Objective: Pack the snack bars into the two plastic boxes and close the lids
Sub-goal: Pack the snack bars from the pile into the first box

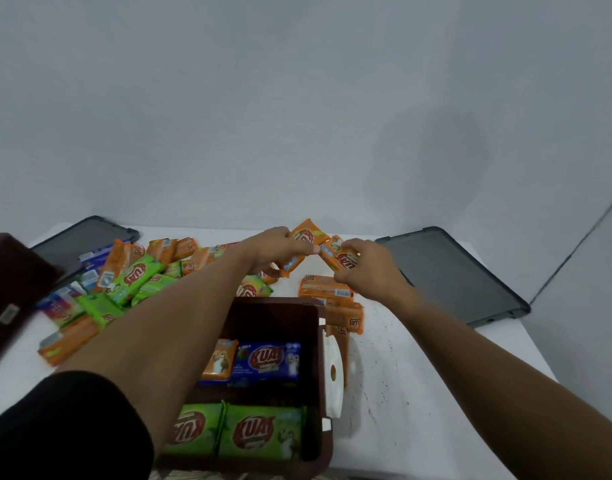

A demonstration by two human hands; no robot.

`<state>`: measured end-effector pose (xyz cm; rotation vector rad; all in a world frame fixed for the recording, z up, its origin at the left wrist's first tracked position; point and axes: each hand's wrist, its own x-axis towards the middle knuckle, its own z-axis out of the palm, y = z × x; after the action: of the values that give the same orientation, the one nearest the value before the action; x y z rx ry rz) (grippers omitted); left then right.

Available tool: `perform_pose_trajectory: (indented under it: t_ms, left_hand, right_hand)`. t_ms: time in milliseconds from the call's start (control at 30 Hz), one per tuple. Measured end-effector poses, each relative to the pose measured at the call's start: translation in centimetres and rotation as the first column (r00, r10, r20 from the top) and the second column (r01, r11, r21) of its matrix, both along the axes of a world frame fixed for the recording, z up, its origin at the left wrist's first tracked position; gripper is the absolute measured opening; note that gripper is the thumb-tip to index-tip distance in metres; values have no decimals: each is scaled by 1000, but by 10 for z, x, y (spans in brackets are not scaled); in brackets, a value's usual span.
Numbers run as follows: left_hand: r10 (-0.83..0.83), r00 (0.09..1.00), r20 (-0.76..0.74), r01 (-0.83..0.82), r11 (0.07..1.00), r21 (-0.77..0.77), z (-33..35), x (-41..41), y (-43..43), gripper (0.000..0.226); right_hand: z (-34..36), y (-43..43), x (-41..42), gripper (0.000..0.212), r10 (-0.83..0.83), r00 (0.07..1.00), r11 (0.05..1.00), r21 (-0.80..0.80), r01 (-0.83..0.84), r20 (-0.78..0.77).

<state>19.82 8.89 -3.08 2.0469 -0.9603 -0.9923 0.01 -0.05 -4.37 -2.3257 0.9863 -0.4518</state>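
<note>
My left hand [275, 249] grips an orange snack bar [306, 237], lifted above the table at the far middle. Beside it my right hand [365, 268] grips another orange snack bar [341, 254]; the two bars meet end to end. Below my arms stands an open brown plastic box [318, 341] holding an orange bar, a blue bar [268, 358] and two green bars [259, 433]. A second brown box [10, 289] sits at the left edge, tilted. A heap of orange, green and blue bars [134, 275] lies at the left.
Two dark grey lids lie on the white table: one at the back left [86, 239], one at the right [453, 275]. Several orange bars [327, 289] lie beyond the open box's far right corner. A white latch [334, 372] hangs on the box's right side.
</note>
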Motion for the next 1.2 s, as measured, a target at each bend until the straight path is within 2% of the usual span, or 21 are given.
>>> perform_pose_trajectory:
  t_ms: [100,233,333,433,533,667,767,833,900,967,1100,1200]
  left_hand:
    - [-24,974,227,44,996,-82,7,5,15,73]
    - [-45,847,529,134,982,-131,24,9,43,64]
    - [-129,741,659,202,979,-35,37,18,67,62]
    - [-251,643,724,219,966,141,47,25,95,74]
    - [-369,535,760,230,929,290,57,23,122,81]
    - [-482,487,728,274,876,397,70,16,152,83]
    - [-525,475,706,304,851,428,72,15,170,87]
    - [-562,433,705,324,827,460,68,13,179,86]
    - [-600,384,702,348,798,492,61,12,185,80]
    - [-621,373,689,369,781,505,51,10,190,71]
    - [-601,392,697,379,795,473,25,5,199,58]
    - [-617,341,709,352,783,513,8,-1,203,63]
  right_hand:
    - [12,13,1,71,30,999,999,-45,-30,18]
    - [26,32,-3,70,77,997,994,-80,-76,13]
    - [34,46,-8,68,119,993,989,-83,-120,-14]
    - [43,61,-10,64,166,984,981,-90,-171,-67]
    - [52,79,-12,48,209,971,975,-56,-216,-113]
    - [61,104,-10,40,279,937,954,-47,-295,-211]
    - [59,120,-6,41,328,903,932,-61,-357,-279]
    - [55,128,-2,41,354,880,916,-72,-394,-316]
    - [49,135,1,41,364,866,907,-78,-413,-344]
    - [42,140,4,41,361,857,906,-79,-416,-367]
    - [27,151,9,46,341,836,902,-102,-420,-430]
    - [18,157,12,44,346,816,901,-77,-426,-462]
